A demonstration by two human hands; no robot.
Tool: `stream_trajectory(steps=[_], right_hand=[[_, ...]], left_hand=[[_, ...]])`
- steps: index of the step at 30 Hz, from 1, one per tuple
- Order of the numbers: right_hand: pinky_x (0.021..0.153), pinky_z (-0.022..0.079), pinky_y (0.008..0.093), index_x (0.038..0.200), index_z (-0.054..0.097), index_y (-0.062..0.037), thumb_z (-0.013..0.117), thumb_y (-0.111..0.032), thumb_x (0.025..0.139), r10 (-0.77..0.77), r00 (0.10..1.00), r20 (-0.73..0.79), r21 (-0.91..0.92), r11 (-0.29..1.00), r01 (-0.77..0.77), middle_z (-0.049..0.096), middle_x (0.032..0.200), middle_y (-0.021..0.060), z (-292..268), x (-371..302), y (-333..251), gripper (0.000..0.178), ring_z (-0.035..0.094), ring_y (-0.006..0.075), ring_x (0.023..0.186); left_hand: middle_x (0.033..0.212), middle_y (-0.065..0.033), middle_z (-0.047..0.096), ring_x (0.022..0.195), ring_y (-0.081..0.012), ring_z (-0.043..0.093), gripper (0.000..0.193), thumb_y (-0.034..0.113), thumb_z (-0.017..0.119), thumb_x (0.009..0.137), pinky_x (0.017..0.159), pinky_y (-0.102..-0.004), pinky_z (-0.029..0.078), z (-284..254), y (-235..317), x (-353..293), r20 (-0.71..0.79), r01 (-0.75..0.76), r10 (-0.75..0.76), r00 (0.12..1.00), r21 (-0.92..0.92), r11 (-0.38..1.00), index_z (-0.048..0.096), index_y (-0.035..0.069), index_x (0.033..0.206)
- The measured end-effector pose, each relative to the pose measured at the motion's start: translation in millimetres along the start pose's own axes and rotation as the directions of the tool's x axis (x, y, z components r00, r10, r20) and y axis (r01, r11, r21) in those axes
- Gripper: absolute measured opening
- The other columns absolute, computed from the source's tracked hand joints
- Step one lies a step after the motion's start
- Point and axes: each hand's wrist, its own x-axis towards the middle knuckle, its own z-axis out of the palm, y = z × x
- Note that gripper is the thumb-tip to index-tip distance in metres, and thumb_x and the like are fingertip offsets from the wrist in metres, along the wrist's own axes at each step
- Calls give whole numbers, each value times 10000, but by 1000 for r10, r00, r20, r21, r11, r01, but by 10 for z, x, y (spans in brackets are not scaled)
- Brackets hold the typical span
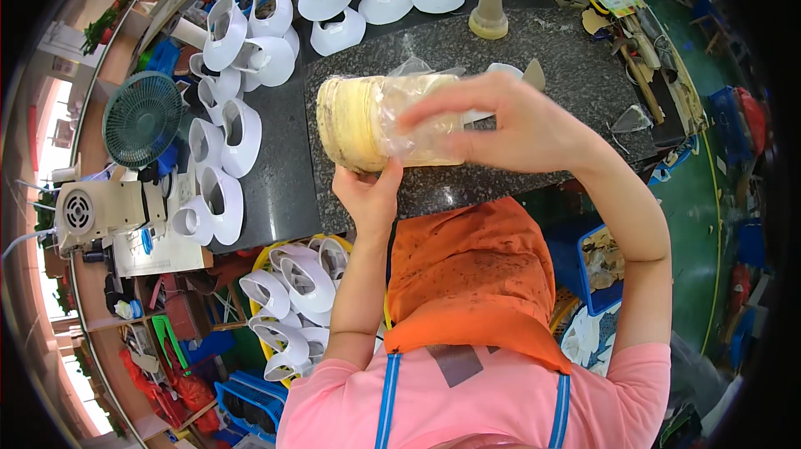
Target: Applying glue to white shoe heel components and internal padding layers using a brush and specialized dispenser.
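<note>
My left hand (367, 192) holds a pale yellow, crusted cylinder (346, 119) from below, thumb against its near side, fingers partly hidden beneath. The cylinder lies sideways above the dark speckled worktop (542, 40). Clear plastic film (399, 111) wraps its right part. My right hand (509, 119) arches over that right end, thumb and fingers apart and blurred by motion. Whether it grips the film or only touches it is not clear. Just beyond the right hand lie a white piece (505, 70) and a pointed tan piece (534, 75).
White curved, ring-like pieces (242, 138) stand along the worktop's left and far sides. A tan cone (490, 11) stands at the back. Tools, including a wooden-handled one (642, 86), line the right edge. A green fan (142, 119) stands left; a yellow-rimmed basket (260, 261) holds more white pieces below.
</note>
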Motion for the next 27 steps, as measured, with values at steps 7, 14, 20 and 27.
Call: stream_trajectory(steps=[7,14,20,27], right_hand=[[767,474,310,832,600,-50,608,-152,701,-461,874,155,-748,523,409,549,905,42,210,199,176,166,530,214,916],[687,491,306,747,603,-45,608,-114,653,-505,856,111,-808,456,373,540,869,46,348,181,243,117,560,206,837],[650,498,361,782,602,-31,577,-45,683,-269,960,79,-552,790,267,545,872,109,401,114,197,103,592,297,746],[610,488,318,816,615,-13,603,-22,672,-191,981,39,-342,920,192,593,795,93,369,110,207,144,600,257,720]], left_hand=[[1080,-85,544,984,-151,537,448,-55,663,694,861,-274,422,-48,-11,-22,1,2,-2,1000,22,1000,490,-23,1106],[1075,-87,545,970,-152,542,467,-58,673,685,852,-273,427,8,-3,-21,-5,-8,8,1000,-24,1000,488,-23,1112],[1074,-90,565,969,-157,553,444,-56,697,668,844,-278,437,-9,26,-84,-9,-57,57,998,-21,998,522,-25,1075],[1045,-90,586,952,-159,565,407,-65,699,667,847,-289,440,-53,-15,-125,45,-60,62,997,-34,998,557,-26,1046]])
